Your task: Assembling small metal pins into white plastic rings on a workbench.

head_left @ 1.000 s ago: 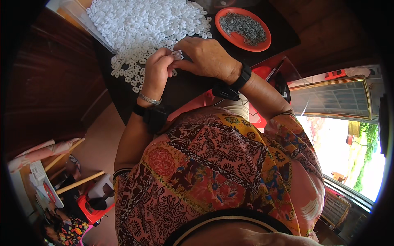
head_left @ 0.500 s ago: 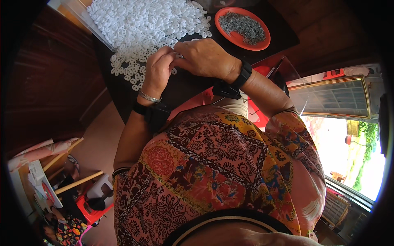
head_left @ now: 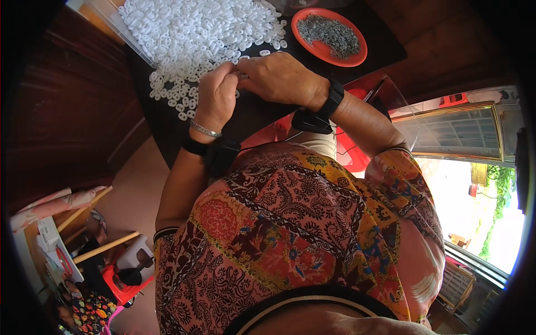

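Note:
My left hand point(head_left: 218, 96) and my right hand point(head_left: 279, 78) meet over the near side of a dark table point(head_left: 365, 25), fingertips pinched together. Whatever lies between the fingers is too small and too covered to make out. Just beyond them spreads a large heap of small white oval plastic pieces with two holes point(head_left: 195, 33), some scattered toward my left hand. One white oval piece point(head_left: 264, 53) lies apart by my right knuckles. To the far right of the hands, an orange-red plate point(head_left: 362, 51) holds a pile of small grey metal parts point(head_left: 329, 34).
A clear plastic bin point(head_left: 120, 28) stands at the heap's left edge. Beside my right forearm are a clear upright panel point(head_left: 399, 103) and red plastic point(head_left: 357, 159). At lower left, a red stool point(head_left: 125, 290) and wooden poles point(head_left: 106, 247) stand on the floor.
Both hands stay together in nearly the same place, with small finger shifts. My left wrist has turned slightly. The lone white piece by my right knuckles now shows more fully.

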